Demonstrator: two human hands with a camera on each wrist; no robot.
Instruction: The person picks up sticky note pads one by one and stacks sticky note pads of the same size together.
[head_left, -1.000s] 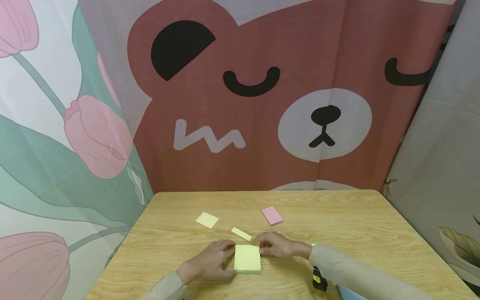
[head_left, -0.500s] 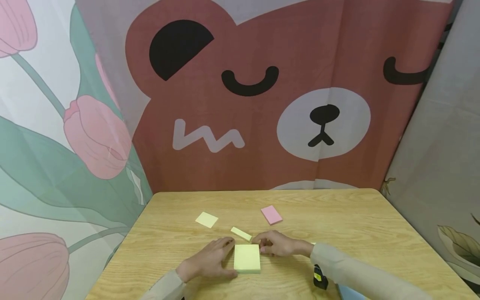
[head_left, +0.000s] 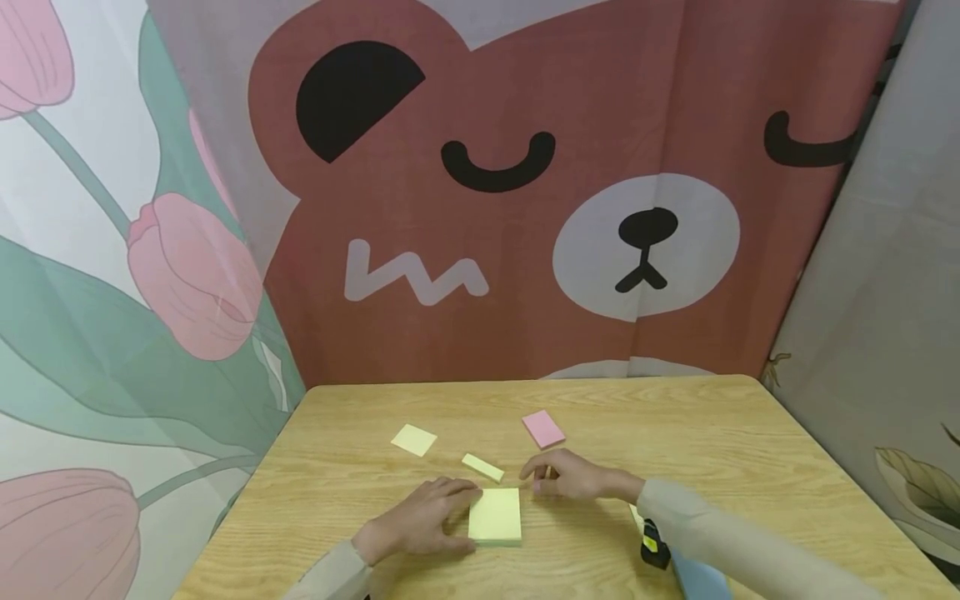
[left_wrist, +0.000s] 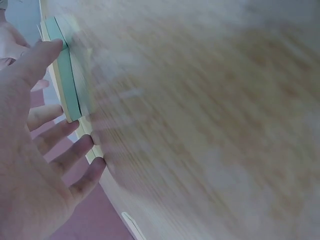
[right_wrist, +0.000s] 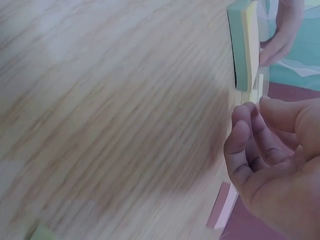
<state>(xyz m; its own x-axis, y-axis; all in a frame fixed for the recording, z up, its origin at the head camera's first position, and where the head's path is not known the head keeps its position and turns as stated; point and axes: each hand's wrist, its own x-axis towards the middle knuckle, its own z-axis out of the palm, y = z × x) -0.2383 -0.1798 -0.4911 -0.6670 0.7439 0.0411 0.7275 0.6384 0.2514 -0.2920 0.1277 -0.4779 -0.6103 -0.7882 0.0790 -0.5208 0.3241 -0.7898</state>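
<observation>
A square pad of sticky notes (head_left: pixel 495 515), pale yellow on top over green layers, lies on the table in front of the person. My left hand (head_left: pixel 420 518) rests at its left side, fingers spread. In the left wrist view the thumb (left_wrist: pixel 51 49) touches the green side of the pad, and a fingertip lies at its far corner. To the right of the pad, my right hand (head_left: pixel 566 475) hovers apart from it with loosely bent fingers and nothing between them. Just beyond the pad lies a narrow yellow sticky-note pad (head_left: pixel 482 467).
Farther back on the wooden table (head_left: pixel 637 417) are a yellow square note pad (head_left: pixel 414 440) and a pink pad (head_left: pixel 543 428). Beside the right sleeve lie a black object with a yellow patch (head_left: pixel 654 550) and a flat blue item (head_left: pixel 699 577). A bear-printed curtain (head_left: pixel 420 333) hangs behind.
My right hand has left the pad's far right corner and moved right and slightly away. The left hand's fingertips have shifted a little onto the far left corner; the pad stays put.
</observation>
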